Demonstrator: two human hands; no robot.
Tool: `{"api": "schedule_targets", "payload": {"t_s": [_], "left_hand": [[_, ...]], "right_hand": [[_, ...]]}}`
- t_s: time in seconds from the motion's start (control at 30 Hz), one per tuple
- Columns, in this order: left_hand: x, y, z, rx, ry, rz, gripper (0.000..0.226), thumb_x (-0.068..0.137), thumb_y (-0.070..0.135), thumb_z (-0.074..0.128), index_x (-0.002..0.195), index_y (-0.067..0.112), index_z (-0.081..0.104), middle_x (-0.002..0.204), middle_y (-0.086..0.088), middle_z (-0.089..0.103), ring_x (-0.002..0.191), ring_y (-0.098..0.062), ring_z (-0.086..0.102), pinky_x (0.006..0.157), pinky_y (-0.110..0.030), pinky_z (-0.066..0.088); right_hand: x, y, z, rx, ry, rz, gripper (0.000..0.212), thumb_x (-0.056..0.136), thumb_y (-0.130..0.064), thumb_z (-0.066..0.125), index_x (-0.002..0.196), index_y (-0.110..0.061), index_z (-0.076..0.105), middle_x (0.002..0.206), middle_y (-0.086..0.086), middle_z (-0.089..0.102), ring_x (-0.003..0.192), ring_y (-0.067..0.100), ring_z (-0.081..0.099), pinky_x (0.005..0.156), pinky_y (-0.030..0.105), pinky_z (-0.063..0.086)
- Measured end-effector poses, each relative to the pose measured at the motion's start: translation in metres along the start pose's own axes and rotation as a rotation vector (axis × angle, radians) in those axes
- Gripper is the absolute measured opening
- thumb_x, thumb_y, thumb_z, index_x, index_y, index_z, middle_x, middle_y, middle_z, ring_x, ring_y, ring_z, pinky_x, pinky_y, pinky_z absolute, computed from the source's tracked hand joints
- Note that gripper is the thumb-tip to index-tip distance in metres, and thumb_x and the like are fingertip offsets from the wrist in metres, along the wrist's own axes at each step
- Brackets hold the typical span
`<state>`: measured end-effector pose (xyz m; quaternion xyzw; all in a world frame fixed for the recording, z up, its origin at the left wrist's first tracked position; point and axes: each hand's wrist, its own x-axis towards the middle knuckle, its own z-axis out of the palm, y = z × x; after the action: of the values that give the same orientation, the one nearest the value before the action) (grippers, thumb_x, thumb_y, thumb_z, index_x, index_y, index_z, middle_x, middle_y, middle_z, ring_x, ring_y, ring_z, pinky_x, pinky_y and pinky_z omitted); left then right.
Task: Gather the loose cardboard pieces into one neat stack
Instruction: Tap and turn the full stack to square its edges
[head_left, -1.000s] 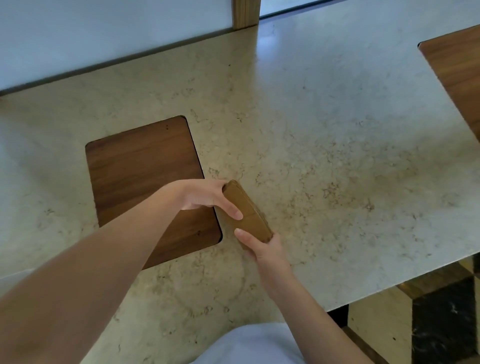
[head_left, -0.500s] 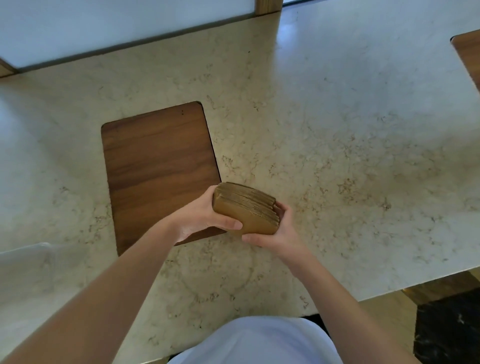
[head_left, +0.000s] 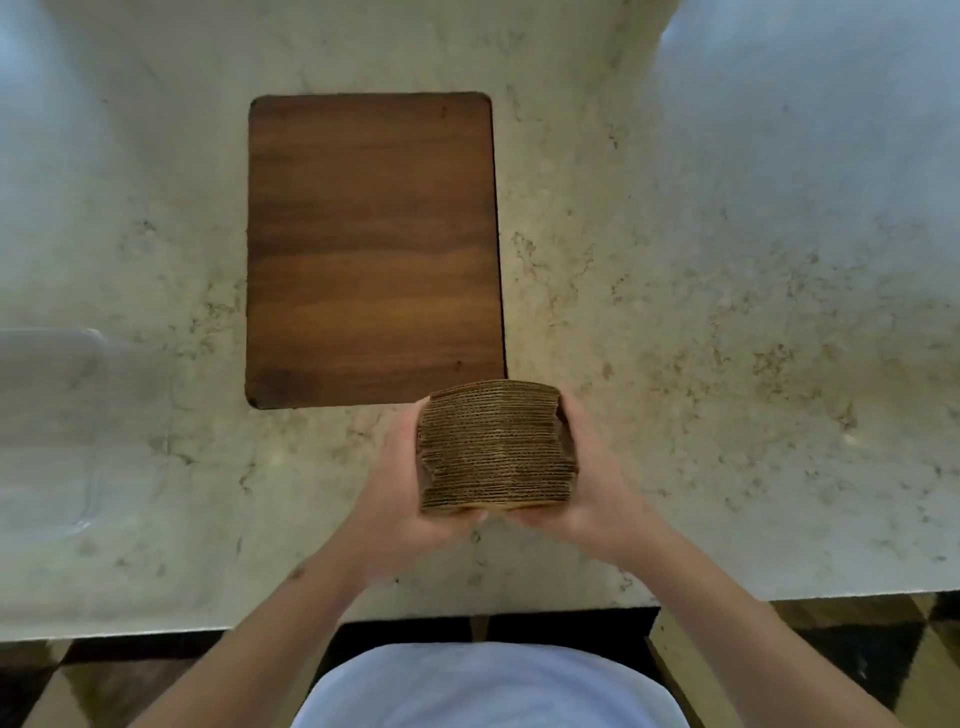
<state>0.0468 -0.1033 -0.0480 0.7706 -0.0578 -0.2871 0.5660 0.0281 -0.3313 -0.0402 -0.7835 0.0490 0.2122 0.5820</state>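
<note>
A thick stack of brown corrugated cardboard pieces (head_left: 496, 449) is held between both hands just above the marble counter, its layered edges facing me. My left hand (head_left: 397, 488) grips the stack's left side and my right hand (head_left: 589, 488) grips its right side, with thumbs meeting under the near edge. The edges are slightly uneven. No loose cardboard pieces show elsewhere on the counter.
A dark wooden inset panel (head_left: 371, 249) lies in the marble counter (head_left: 727, 312) just beyond the stack. A translucent container (head_left: 47, 415) sits at the left edge. The counter's front edge runs close to my body.
The stack turned from lying tilted and edge-on to square with its layered edges towards me, and both hands shifted to its two sides. The view swung to look straight down.
</note>
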Motion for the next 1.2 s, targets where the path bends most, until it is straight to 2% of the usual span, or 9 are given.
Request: {"api": "schedule_targets", "payload": {"t_s": [0.07, 0.17, 0.27, 0.4, 0.57, 0.7, 0.87, 0.97, 1.2], "left_hand": [[-0.008, -0.009, 0.002, 0.096, 0.055, 0.044, 0.103, 0.073, 0.042, 0.09, 0.154, 0.022, 0.031, 0.146, 0.012, 0.046, 0.139, -0.015, 0.047, 0.108, -0.05, 0.049], [-0.017, -0.025, 0.007, 0.267, 0.093, 0.059, 0.107, 0.071, 0.042, 0.085, 0.156, 0.012, 0.027, 0.139, 0.017, 0.038, 0.134, -0.012, 0.037, 0.113, -0.059, 0.037], [-0.018, -0.031, 0.009, 0.298, 0.119, 0.067, 0.116, 0.069, 0.051, 0.083, 0.158, 0.01, 0.021, 0.147, 0.01, 0.037, 0.136, -0.013, 0.033, 0.115, -0.062, 0.033], [-0.019, -0.037, 0.003, 0.274, 0.157, 0.015, 0.126, 0.061, 0.068, 0.081, 0.159, 0.032, 0.01, 0.142, 0.052, 0.022, 0.144, -0.018, 0.031, 0.119, -0.055, 0.035], [-0.013, -0.04, 0.007, 0.405, 0.161, -0.028, 0.13, 0.06, 0.066, 0.082, 0.16, 0.014, 0.017, 0.149, 0.015, 0.033, 0.138, -0.004, 0.018, 0.118, -0.056, 0.032], [-0.011, -0.035, 0.011, 0.427, 0.156, -0.026, 0.127, 0.063, 0.06, 0.082, 0.161, 0.01, 0.018, 0.157, 0.001, 0.032, 0.143, -0.007, 0.016, 0.121, -0.052, 0.025], [-0.014, -0.039, 0.011, 0.511, 0.19, 0.058, 0.13, 0.069, 0.063, 0.084, 0.163, 0.009, 0.011, 0.166, 0.002, 0.022, 0.154, -0.002, 0.005, 0.125, -0.026, 0.006], [-0.015, -0.043, 0.014, 0.612, 0.199, 0.046, 0.119, 0.074, 0.061, 0.082, 0.158, -0.003, 0.027, 0.163, -0.013, 0.033, 0.154, -0.02, 0.015, 0.124, -0.037, 0.013], [-0.014, -0.043, 0.014, 0.587, 0.22, 0.023, 0.119, 0.071, 0.063, 0.076, 0.155, -0.007, 0.028, 0.161, -0.018, 0.036, 0.152, -0.022, 0.017, 0.123, -0.027, 0.007]], "right_hand": [[-0.004, 0.006, 0.01, -0.161, 0.03, 0.007, 0.116, 0.067, -0.061, 0.084, 0.155, -0.054, 0.008, 0.156, -0.032, 0.032, 0.143, -0.001, 0.035, 0.116, 0.031, 0.039], [-0.006, 0.03, 0.017, -0.351, 0.033, -0.084, 0.121, 0.073, -0.062, 0.079, 0.16, -0.032, 0.001, 0.162, -0.004, 0.033, 0.151, 0.018, 0.032, 0.122, 0.057, 0.026], [-0.001, 0.034, 0.016, -0.496, 0.04, -0.099, 0.125, 0.071, -0.083, 0.065, 0.16, -0.025, 0.0, 0.163, 0.005, 0.033, 0.154, 0.01, 0.02, 0.128, 0.041, 0.004], [0.004, 0.035, 0.01, -0.579, 0.028, -0.14, 0.132, 0.064, -0.092, 0.06, 0.16, -0.023, 0.001, 0.163, 0.006, 0.033, 0.147, -0.016, -0.001, 0.125, 0.024, -0.005], [0.007, 0.04, 0.009, -0.705, 0.019, -0.18, 0.133, 0.066, -0.089, 0.061, 0.159, -0.007, 0.012, 0.163, 0.013, 0.032, 0.154, 0.02, 0.016, 0.127, 0.042, 0.001], [0.006, 0.038, 0.012, -0.784, -0.018, -0.171, 0.133, 0.069, -0.088, 0.06, 0.158, 0.0, 0.016, 0.162, 0.015, 0.029, 0.153, 0.029, 0.015, 0.126, 0.045, -0.002], [0.004, 0.042, 0.012, -0.868, 0.022, -0.188, 0.128, 0.072, -0.086, 0.058, 0.159, 0.0, 0.02, 0.162, 0.007, 0.022, 0.155, 0.024, 0.008, 0.125, 0.052, 0.003], [0.007, 0.042, 0.008, -0.814, 0.009, -0.174, 0.125, 0.072, -0.08, 0.064, 0.159, -0.003, 0.018, 0.161, 0.003, 0.023, 0.156, 0.022, 0.007, 0.124, 0.054, 0.002], [0.009, 0.04, -0.011, -0.728, -0.085, -0.172, 0.149, 0.053, -0.087, 0.073, 0.158, -0.019, -0.008, 0.158, -0.015, 0.015, 0.151, -0.001, -0.013, 0.122, 0.03, -0.015]]}}
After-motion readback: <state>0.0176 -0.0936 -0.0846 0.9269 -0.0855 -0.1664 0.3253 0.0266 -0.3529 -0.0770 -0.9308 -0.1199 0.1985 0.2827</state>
